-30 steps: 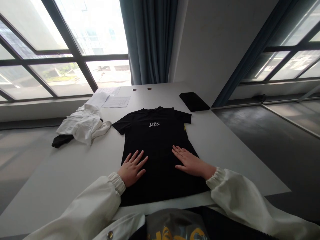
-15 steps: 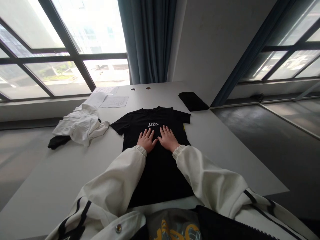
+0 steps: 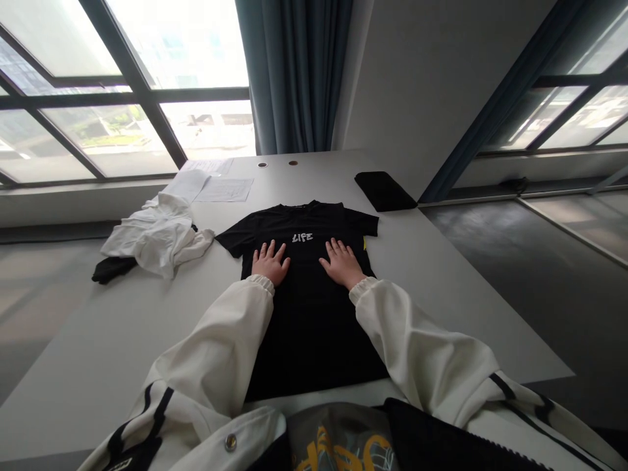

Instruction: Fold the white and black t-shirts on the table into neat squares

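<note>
A black T-shirt (image 3: 314,327) lies spread out on the white table, its collar at the far end and its hem near me. White lettering runs across its chest, upside down from where I stand. My left hand (image 3: 271,263) rests flat on the left side of the shirt's chest, fingers spread. On the right side, my right hand (image 3: 342,263) also lies flat with its fingers apart. Neither hand grips the fabric. A bit of yellow shows at the shirt's right edge.
At the left of the white table (image 3: 456,320) lies a crumpled white garment (image 3: 152,235) with a black cloth (image 3: 112,268) under it. Paper sheets (image 3: 226,190) lie behind. A folded black cloth (image 3: 385,191) sits at the back right. A blue curtain (image 3: 294,78) hangs beyond.
My hands have slid apart over the shirt, the left one to the left and the right one to the right. The view has tilted slightly downward.
</note>
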A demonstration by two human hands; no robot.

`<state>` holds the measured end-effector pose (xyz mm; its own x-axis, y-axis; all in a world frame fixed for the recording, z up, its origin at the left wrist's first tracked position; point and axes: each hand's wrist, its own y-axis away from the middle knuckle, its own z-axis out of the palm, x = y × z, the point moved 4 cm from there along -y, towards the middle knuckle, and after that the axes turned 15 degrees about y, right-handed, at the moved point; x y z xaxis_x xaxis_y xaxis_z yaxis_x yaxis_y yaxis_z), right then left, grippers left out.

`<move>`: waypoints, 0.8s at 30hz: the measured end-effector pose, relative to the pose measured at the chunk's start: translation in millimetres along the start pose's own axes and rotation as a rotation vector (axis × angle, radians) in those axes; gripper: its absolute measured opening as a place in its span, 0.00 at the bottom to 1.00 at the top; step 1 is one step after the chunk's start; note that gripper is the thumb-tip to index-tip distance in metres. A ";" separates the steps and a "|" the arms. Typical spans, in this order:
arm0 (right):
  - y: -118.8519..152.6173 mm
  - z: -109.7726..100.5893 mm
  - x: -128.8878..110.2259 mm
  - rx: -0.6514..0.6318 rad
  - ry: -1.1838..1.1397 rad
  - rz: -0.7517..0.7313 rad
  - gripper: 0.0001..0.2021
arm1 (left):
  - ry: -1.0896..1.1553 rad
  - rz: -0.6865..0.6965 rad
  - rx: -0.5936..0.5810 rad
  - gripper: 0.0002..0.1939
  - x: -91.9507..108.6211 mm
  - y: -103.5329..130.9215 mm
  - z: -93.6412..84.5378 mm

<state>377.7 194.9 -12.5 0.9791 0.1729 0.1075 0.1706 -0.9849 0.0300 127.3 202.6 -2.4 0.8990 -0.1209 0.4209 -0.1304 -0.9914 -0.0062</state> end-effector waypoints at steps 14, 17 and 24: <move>19.1 -0.3 4.3 0.006 0.035 -0.084 0.39 | -0.018 -0.073 -0.039 0.35 3.1 0.9 -2.7; 22.4 1.4 10.4 0.002 0.021 -0.070 0.40 | -0.020 -0.068 -0.038 0.35 1.3 -1.0 -1.1; 23.9 -2.2 8.2 -0.030 0.012 -0.054 0.41 | -0.028 -0.076 -0.041 0.35 1.9 1.1 -2.2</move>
<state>389.6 172.8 -8.7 0.9671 0.2261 0.1169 0.2197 -0.9734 0.0656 127.9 201.4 0.4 0.9181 -0.0477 0.3935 -0.0783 -0.9950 0.0621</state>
